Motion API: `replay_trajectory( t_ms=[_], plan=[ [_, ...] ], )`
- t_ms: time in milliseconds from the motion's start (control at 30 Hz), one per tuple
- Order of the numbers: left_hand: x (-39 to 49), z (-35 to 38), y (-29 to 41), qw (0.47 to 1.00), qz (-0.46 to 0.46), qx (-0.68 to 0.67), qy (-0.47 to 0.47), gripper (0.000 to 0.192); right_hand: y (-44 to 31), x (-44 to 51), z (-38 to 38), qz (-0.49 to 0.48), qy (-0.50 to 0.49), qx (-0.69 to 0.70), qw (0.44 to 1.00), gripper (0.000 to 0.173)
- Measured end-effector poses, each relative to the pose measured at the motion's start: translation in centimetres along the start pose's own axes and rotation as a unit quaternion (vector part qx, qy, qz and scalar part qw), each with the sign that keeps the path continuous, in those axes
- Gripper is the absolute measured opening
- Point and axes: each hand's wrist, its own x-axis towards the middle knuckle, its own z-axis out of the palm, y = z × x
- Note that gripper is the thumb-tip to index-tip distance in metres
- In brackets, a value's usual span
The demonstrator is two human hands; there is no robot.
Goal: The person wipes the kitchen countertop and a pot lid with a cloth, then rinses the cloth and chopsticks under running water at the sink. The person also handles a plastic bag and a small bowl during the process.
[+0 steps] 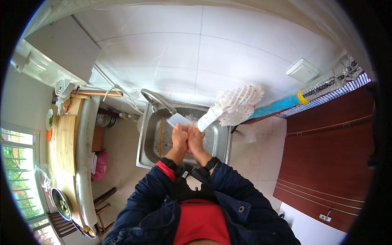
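Observation:
My left hand and my right hand are close together over a stainless steel sink. A pale, translucent rectangular plastic piece juts out beyond my left fingers, which grip its near end. My right hand is curled against the left, its fingers by the same piece; whether it grips is hidden. The spout of a curved metal faucet ends just above the piece. Beyond my right fingertips is a white cylindrical thing bearing writing. Wooden chopsticks and a clear round dish are in the sink's left side.
White foam netting hangs at the sink's back right corner. A long wrapped roll leans along the wall near a reddish-brown panel. To the left stands a table with a wooden board and a pan holding food pieces.

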Motion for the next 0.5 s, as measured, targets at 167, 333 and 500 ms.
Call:
replay_trajectory(
  t_ms=[167, 333, 500],
  plan=[
    [1.3, -1.7, 0.4, 0.989, -0.089, 0.033, -0.112, 0.039, -0.6, 1.0, -3.4, -0.166, -0.066, -0.085, 0.980, 0.041],
    [2.0, -3.4, 3.2, 0.974, -0.161, -0.055, -0.147, 0.027, 2.9, 4.1, -5.0, -0.069, -0.205, 0.029, 0.976, 0.036],
    [3.8, -6.0, 0.7, 0.962, -0.037, 0.120, -0.244, 0.023, 4.4, 4.9, -8.0, -0.165, -0.189, -0.156, 0.955, 0.030]
  ],
)
